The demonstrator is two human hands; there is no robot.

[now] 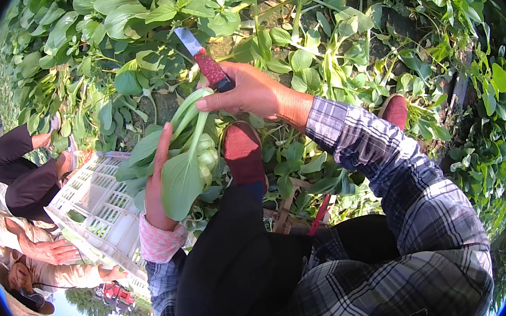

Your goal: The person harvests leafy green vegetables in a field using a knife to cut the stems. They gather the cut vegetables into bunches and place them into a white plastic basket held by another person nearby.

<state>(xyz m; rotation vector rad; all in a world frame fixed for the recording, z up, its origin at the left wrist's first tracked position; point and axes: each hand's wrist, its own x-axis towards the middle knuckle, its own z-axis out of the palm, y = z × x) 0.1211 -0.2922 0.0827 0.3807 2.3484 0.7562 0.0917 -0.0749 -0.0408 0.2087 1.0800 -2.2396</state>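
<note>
My left hand [161, 201], in a pink checked cuff, is around the leaves of a bunch of leafy greens, pak choi by its look [189, 123]. Its wide green leaves hang between that hand and my knee, and most of the left fingers are hidden. My right hand [249, 88] grips a knife [207, 62] with a red patterned handle; the bare blade points up and away from me. The thumb of that same hand presses on the pale stem ends of the bunch. Pale green stem bases [207, 156] show just below the bunch.
Growing greens [303, 68] cover the ground ahead. At my left stands a white slatted plastic crate [103, 203], with another person [48, 249] in a straw hat beside it. My red shoe [243, 152] is below my hands. A wooden frame [286, 205] is near my legs.
</note>
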